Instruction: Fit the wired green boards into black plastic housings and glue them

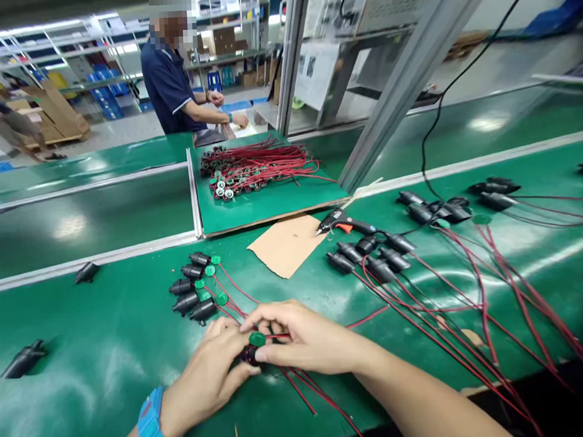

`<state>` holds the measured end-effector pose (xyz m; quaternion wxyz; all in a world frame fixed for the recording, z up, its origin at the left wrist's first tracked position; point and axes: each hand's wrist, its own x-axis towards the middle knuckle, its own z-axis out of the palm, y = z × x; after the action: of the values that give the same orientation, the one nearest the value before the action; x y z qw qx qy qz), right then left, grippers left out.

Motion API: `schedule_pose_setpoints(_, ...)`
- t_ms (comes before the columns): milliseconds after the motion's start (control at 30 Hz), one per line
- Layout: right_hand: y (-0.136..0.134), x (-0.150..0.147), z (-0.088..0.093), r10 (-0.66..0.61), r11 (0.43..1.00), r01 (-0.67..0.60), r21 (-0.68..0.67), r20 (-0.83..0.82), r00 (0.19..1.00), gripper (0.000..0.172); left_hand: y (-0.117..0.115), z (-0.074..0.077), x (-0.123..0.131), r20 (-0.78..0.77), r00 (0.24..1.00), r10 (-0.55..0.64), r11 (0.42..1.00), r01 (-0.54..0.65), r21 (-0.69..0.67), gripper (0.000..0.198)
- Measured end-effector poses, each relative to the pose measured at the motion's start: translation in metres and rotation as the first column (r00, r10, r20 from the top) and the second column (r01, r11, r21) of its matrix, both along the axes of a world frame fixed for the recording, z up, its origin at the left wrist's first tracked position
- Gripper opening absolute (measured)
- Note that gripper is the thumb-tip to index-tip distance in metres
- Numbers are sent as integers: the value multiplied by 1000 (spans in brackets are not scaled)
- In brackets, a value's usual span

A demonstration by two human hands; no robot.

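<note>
My left hand (215,367), with a blue wristband (153,421), is closed round a small black cylindrical housing (250,355). A green disc (257,339) with red wires shows at its top. From the other side my right hand (301,337) closes in, thumb tip against the housing and fingers curled about the red wires (277,336). Part of the housing is hidden by the fingers. Just beyond the left hand lie several black housings (183,286), with green discs (221,299) and red wires beside them.
A hot glue gun (344,222) rests by a cardboard piece (287,244). More wired black housings (381,269) lie at right; loose ones (24,359) at left. Bundled red-wired parts (260,165) cover a raised green board (247,214). Metal posts (402,91) and a co-worker (169,82) stand beyond.
</note>
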<state>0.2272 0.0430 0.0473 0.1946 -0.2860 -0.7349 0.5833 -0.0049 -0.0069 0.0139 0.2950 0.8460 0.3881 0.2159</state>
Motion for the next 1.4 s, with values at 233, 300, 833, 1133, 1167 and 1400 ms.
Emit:
schedule_pose_setpoints(233,-5,-11,-14,-86,985,63,160,141,986,43,-2,-13,2,-47,996,-78,996,80,43,23)
schedule_pose_setpoints(300,-7,-12,-16,-88,976,52,210,165,982,42,0,-24,1,-17,992,-126,988,127,85,31)
schedule_pose_setpoints(833,-10,0,15,-183,973,153,-173,-173,968,29,-7,10,-12,251,965,74,988,-105,113,41)
schedule_pose_setpoints(1133,-16,-1,20,-195,979,183,-89,-161,967,14,-11,6,-10,419,903,-95,951,-42,306,40)
schedule_pose_setpoints(1167,-16,-1,20,-194,980,184,-74,-163,968,13,-11,7,-11,398,912,-98,944,-41,327,38)
schedule_pose_setpoints(1400,-15,-3,21,-176,981,186,60,-139,974,11,-11,10,-12,333,939,-86,903,-68,425,28)
